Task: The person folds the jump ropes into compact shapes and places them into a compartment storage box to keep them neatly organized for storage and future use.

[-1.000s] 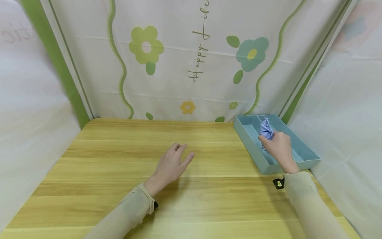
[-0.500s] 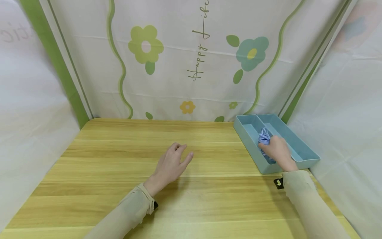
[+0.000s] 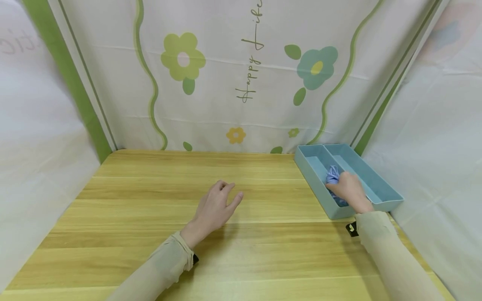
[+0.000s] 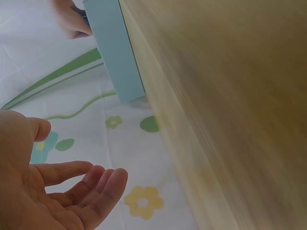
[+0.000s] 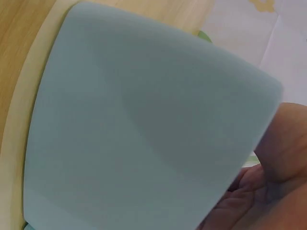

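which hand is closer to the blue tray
Right. The right hand is inside the blue tray, holding a bundle of blue cord. The left hand rests on the table, well apart from it.

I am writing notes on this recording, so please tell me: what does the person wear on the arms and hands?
Both arms wear long, loose sleeves of pale beige cloth, the left sleeve and the right sleeve, each ending at the wrist. Both hands are bare: no gloves or rings show. A small black device with a yellowish mark sits at the right cuff, and a dark edge shows at the left cuff.
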### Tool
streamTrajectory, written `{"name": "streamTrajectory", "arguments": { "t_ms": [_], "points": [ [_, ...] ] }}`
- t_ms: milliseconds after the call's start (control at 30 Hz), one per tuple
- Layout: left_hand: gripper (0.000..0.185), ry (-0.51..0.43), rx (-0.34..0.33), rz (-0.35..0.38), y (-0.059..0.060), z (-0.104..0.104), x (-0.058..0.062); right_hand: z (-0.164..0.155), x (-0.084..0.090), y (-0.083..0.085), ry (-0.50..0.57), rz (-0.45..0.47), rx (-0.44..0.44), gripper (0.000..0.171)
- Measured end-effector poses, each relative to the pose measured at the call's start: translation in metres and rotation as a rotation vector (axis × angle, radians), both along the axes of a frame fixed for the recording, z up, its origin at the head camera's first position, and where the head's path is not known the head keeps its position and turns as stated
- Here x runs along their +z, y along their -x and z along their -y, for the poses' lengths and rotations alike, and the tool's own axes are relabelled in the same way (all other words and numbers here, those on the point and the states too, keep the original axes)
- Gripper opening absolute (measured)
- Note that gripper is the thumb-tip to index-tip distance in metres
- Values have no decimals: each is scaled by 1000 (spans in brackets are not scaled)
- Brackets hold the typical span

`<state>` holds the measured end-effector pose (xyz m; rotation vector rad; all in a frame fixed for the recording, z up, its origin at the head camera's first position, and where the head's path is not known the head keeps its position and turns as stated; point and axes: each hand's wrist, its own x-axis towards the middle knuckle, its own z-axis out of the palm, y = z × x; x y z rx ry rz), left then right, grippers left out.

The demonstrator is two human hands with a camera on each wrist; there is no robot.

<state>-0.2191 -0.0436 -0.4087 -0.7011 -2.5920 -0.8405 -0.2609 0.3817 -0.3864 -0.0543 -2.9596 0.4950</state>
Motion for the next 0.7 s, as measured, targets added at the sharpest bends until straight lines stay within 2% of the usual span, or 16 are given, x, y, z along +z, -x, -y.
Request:
{"name": "streamTrajectory", "arguments": {
  "t_ms": [367,533,700],
  "points": [
    [50,4,-32,8,0,-2,0,-4,3,-14,-24,132,-9,25],
    [51,10,-35,23,-1,4,-1,4,3,-9,-35,190,-14,28],
    [49,-1,13,44,-4,18,-1,18,2,2,-60,233,-27,24]
  ]
}}
